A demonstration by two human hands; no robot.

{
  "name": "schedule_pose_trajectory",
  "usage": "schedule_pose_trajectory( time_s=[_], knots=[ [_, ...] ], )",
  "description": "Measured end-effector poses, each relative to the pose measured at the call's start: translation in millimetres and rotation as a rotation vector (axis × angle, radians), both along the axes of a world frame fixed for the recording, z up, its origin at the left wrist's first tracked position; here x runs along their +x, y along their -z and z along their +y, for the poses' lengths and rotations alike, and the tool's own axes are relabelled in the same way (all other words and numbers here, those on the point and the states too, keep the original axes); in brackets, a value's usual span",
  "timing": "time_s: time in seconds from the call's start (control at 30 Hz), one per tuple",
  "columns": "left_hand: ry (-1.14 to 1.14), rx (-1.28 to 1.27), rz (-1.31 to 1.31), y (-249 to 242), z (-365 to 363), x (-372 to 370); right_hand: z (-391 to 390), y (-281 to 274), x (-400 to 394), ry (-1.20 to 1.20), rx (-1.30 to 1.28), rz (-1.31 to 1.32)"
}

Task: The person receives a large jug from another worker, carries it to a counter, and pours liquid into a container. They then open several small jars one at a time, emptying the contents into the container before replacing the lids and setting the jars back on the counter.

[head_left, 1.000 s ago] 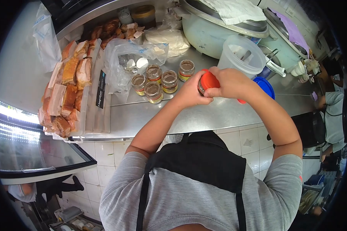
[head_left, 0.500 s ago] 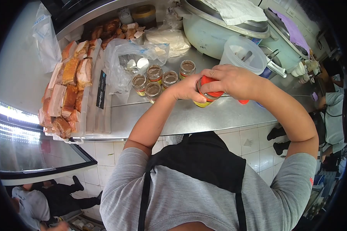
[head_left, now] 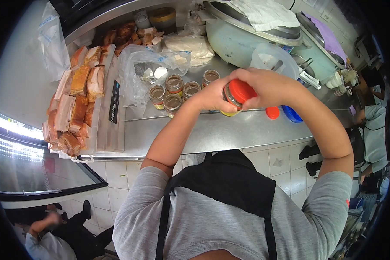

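My left hand [head_left: 213,95] is wrapped around a small glass jar [head_left: 228,98] with a yellow label. On top of that jar is a red lid [head_left: 242,91], gripped at its rim by the fingers of my right hand [head_left: 268,84]. Several open jars [head_left: 173,103] filled with something brown stand together just left of my left hand. A loose red lid [head_left: 272,112] lies on the steel counter below my right wrist, beside a blue lid [head_left: 292,114].
Slabs of meat [head_left: 73,102] fill a clear plastic tray [head_left: 109,112] at left. A plastic bag [head_left: 136,76] lies behind the jars. Large covered tubs [head_left: 234,43] and a clear container [head_left: 264,54] stand behind my hands. Other people [head_left: 69,238] are at lower left and far right.
My right hand has turned on the red lid and shifted to its right side, showing more of the lid. The blue lid is now more visible. The person at lower left has moved.
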State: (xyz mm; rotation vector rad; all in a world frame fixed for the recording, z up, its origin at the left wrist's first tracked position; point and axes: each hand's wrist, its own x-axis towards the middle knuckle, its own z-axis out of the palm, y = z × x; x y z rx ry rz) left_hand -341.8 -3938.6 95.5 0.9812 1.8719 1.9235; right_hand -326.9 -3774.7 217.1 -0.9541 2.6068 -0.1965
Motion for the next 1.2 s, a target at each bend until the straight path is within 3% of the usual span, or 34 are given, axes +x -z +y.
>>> schedule_pose_trajectory(
  time_s=[0.13, 0.33, 0.43, 0.53, 0.57, 0.67, 0.73, 0.8, 0.87, 0.93, 1.0, 1.07, 1.13, 1.2],
  knots=[
    [0.191, 0.106, -0.132, 11.6, -1.0, -4.1, 6.3, 6.6, 1.1, -0.329, -0.183, 0.03],
    [0.241, 0.115, -0.137, 1.7, -1.9, -1.0, 5.6, 0.6, 1.5, -0.433, -0.153, 0.134],
    [0.108, 0.033, -0.074, -1.3, 3.6, 4.8, 9.5, 2.0, -5.4, -0.107, -0.06, -0.008],
    [0.002, 0.012, -0.143, -0.9, 11.8, 5.7, -0.6, 17.8, -10.3, 0.255, 0.178, 0.076],
    [-0.017, -0.013, -0.116, 0.5, 12.7, 3.5, -3.9, 14.3, -10.1, 0.265, 0.257, 0.066],
    [-0.005, -0.031, -0.113, 0.4, 10.7, -1.5, 16.7, 19.3, -20.5, 0.042, -0.275, 0.131],
    [0.031, 0.043, -0.158, -3.0, 8.3, -2.0, 24.5, 23.7, -17.7, -0.249, -0.403, 0.191],
    [0.017, 0.043, -0.159, -7.8, 8.0, -0.6, 23.6, 17.4, -14.8, -0.259, -0.308, 0.135],
    [-0.025, 0.021, -0.142, -8.1, 9.2, 1.1, 11.1, -5.3, -11.0, 0.013, 0.004, -0.032],
    [-0.098, -0.023, -0.102, -7.7, 12.5, 2.0, -2.9, -0.2, -13.4, 0.22, 0.23, 0.02],
    [-0.06, -0.019, -0.11, -7.5, 13.0, 0.0, -1.9, 2.4, -16.5, 0.253, 0.142, 0.066],
    [-0.021, -0.018, -0.128, -2.3, 13.2, 0.0, 16.3, 8.7, -16.0, 0.108, -0.263, 0.08],
    [-0.008, 0.051, -0.138, -2.8, 13.3, -1.1, 22.4, 24.7, -23.7, -0.256, -0.484, 0.226],
    [-0.025, 0.057, -0.131, -9.2, 11.7, 1.2, 23.9, 25.2, -26.4, -0.236, -0.346, 0.204]
  ],
)
